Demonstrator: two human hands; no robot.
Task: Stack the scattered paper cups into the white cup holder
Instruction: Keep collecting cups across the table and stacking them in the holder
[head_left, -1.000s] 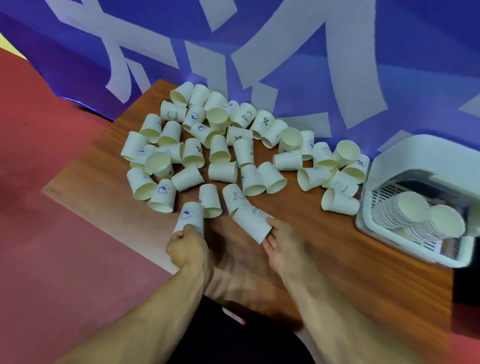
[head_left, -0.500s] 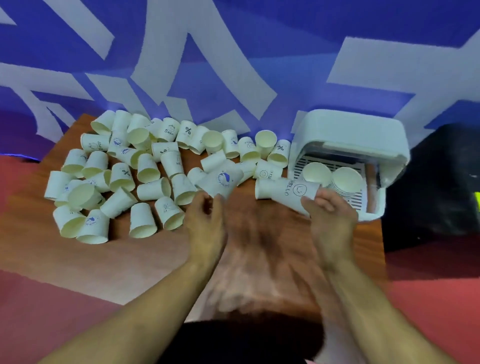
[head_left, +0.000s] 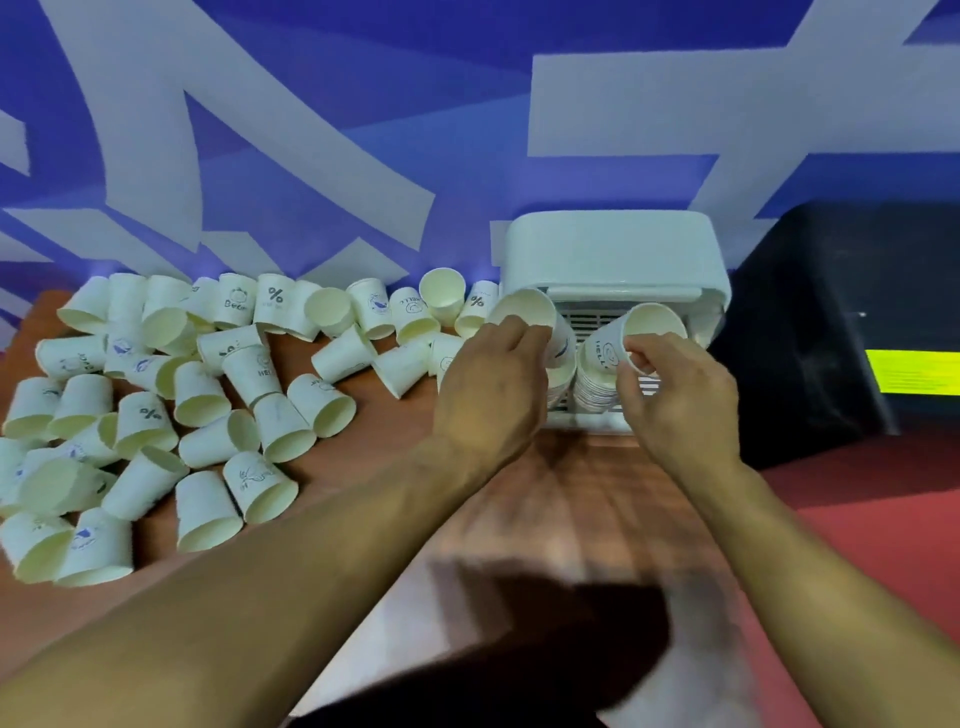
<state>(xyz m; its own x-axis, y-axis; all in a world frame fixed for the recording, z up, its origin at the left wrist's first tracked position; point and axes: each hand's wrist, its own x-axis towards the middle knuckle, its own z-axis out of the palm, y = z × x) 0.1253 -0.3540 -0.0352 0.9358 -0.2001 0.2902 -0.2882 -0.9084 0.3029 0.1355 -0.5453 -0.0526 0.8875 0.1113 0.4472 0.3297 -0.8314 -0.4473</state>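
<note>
The white cup holder (head_left: 613, 249) stands at the table's far right edge with two stacks of paper cups inside. My left hand (head_left: 493, 384) grips a paper cup (head_left: 524, 312) by its rim, over the left stack (head_left: 558, 382). My right hand (head_left: 675, 395) holds another paper cup (head_left: 623, 338), printed "HELLO", tilted mouth-up on top of the right stack (head_left: 592, 389). Several scattered paper cups (head_left: 208, 384) lie on their sides or upside down across the left half of the table.
The wooden table (head_left: 545, 499) sits against a blue and white wall (head_left: 363, 130). A black object (head_left: 831, 322) with a yellow label stands right of the holder. Red floor (head_left: 883, 519) lies beyond the table's right edge.
Both hands carried their cups from the pile rightward to the holder; each cup now sits over a stack. The camera view has swung right.
</note>
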